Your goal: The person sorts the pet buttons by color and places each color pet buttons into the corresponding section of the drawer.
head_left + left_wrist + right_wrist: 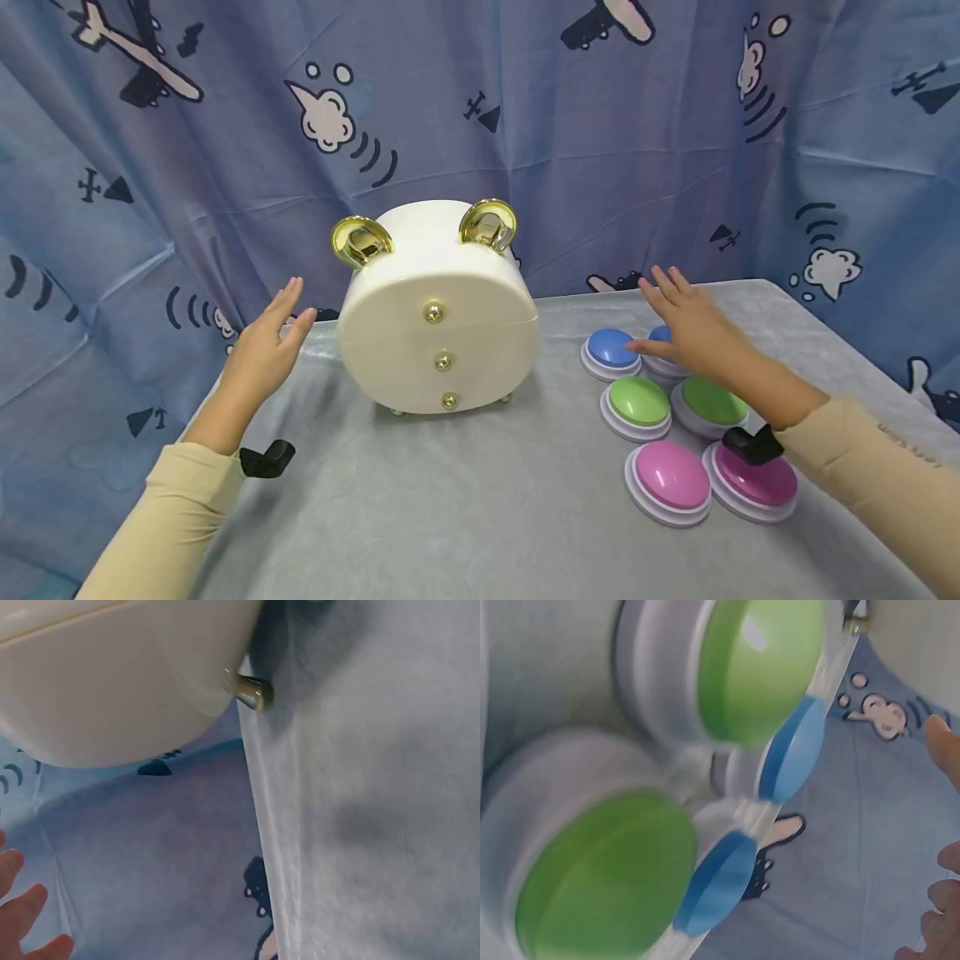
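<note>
A white rounded box with gold ear-shaped pieces and gold knobs stands upright on the grey-covered table. To its left, my left hand is held up with straight fingers, apart from the box and holding nothing. My right hand hovers above the back of a group of dome buttons, its fingers spread and holding nothing. Under and near it are a blue button, a second blue button partly hidden by the hand, a green button and another green button.
Nearer the front sit a pink button and a darker pink button, all on white bases. A blue patterned curtain hangs behind the grey table cover. Black wrist cameras show at both sleeves.
</note>
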{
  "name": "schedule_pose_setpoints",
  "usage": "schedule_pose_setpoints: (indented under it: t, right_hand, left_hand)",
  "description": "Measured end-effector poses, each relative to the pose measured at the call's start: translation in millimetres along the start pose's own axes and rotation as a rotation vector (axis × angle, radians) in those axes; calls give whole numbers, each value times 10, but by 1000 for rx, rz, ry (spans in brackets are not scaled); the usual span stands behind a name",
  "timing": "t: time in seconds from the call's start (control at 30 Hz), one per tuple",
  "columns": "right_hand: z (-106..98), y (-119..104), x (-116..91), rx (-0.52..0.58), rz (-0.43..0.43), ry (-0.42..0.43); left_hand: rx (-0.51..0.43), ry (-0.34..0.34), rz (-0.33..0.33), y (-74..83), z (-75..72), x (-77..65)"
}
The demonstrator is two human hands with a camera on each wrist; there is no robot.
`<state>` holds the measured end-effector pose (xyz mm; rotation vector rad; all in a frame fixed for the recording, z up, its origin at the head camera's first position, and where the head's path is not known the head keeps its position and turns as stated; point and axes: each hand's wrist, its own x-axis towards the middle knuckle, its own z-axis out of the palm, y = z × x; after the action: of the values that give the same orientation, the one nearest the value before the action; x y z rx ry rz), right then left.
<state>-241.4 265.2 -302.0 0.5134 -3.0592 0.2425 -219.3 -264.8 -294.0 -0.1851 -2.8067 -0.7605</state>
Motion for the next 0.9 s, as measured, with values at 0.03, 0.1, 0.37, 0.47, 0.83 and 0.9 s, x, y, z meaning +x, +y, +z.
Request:
schedule_pose_setpoints:
  t: [0.03, 0.1, 0.37, 0.47, 0.83, 0.9]
  right_hand:
    - [-1, -30, -10, 3, -9, 3]
    - [-2, -88, -28, 12, -14, 2]
    - [12, -312, -106, 70, -6, -22]
    - [14, -387, -149, 109, -10, -13]
    - [-27, -617, -266, 262, -11, -50]
    - [-31, -662, -279, 270, -21, -46]
  left_hand:
    - [-14, 4, -2, 12, 0, -3]
    - [-42, 13, -3, 40, -1, -10]
    - [-139, 75, 52, 165, 56, -39]
    - [-163, 82, 67, 193, 73, -52]
    - [-255, 102, 69, 233, 103, -100]
    - [-272, 104, 64, 242, 110, -106]
